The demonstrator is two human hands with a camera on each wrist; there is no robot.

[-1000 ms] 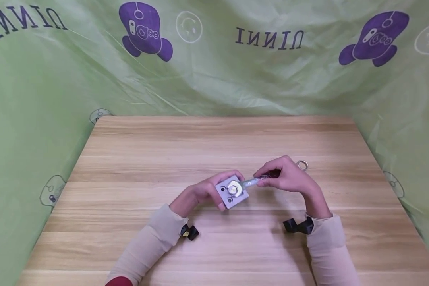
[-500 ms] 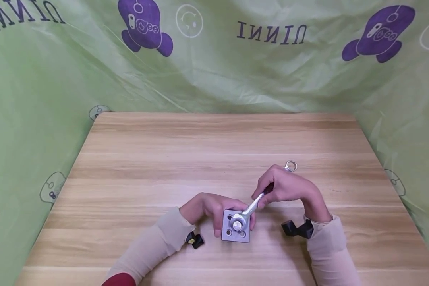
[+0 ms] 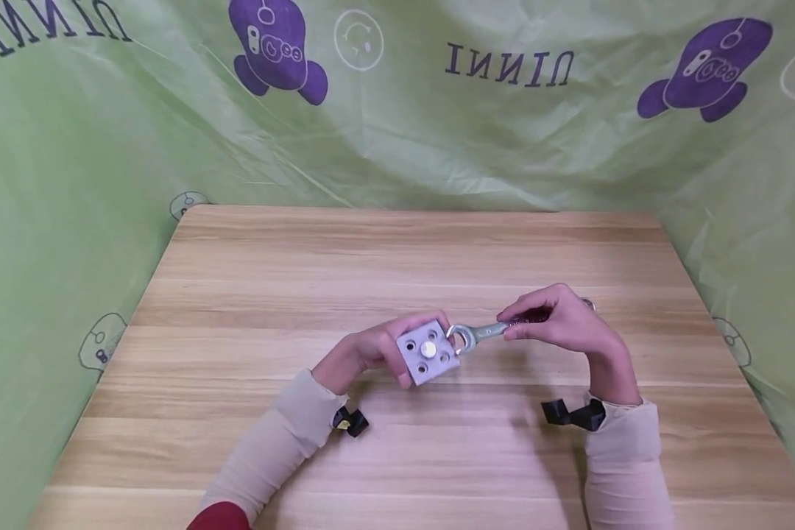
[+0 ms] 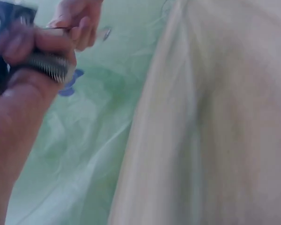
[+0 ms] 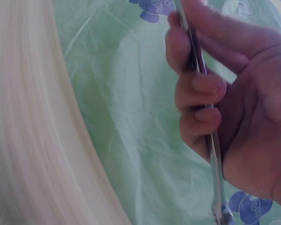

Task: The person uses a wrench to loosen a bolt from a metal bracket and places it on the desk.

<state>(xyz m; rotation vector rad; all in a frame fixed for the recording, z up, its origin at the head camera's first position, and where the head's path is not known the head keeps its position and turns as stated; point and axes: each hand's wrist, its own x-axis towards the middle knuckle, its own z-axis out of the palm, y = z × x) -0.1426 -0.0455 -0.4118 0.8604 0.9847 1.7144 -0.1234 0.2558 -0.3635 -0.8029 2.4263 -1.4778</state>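
Observation:
In the head view my left hand (image 3: 383, 347) grips a square grey metal plate (image 3: 436, 367) with several holes and a round bolt end (image 3: 428, 350) at its middle. The plate is tilted above the table. My right hand (image 3: 563, 320) pinches a combination wrench (image 3: 489, 331) along its dark-marked handle. The wrench's open end lies at the plate's right edge, off the bolt; whether it touches the plate I cannot tell. In the left wrist view a ridged, thread-like metal part (image 4: 49, 65) shows between the fingers, blurred. Fingers wrap the wrench (image 5: 216, 161) in the right wrist view.
A wood-grain table (image 3: 291, 280) lies under both hands. Green patterned fabric (image 3: 397, 147) hangs behind it and along both sides. Black wrist mounts (image 3: 573, 414) stick out inward from both sleeves.
The wrench's open end was over the bolt and has come off to the right. The plate dipped toward me, then came back up and turned. The right hand has shifted right.

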